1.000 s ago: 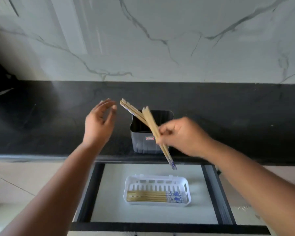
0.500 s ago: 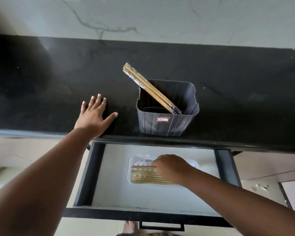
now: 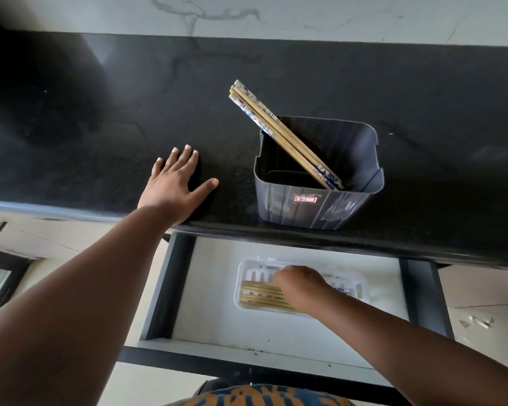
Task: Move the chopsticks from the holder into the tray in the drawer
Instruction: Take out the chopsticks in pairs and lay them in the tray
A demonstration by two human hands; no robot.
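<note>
The right hand (image 3: 298,284) is reaching down into the white tray (image 3: 247,269) in the open drawer (image 3: 211,317), its fingers curled over the chopsticks lying there (image 3: 260,294) — whether it is gripping any I cannot tell. The left hand (image 3: 178,178) is resting flat and open on the counter (image 3: 100,142). Up beyond the right hand, about 4 chopsticks (image 3: 272,124) are leaning in the grey holder (image 3: 314,206) — judging by that, the job is partly done.

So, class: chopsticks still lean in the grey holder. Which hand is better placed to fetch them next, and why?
Left, probably. The left hand lies flat and empty on the counter beside the holder, while the right hand is down in the tray.
</note>
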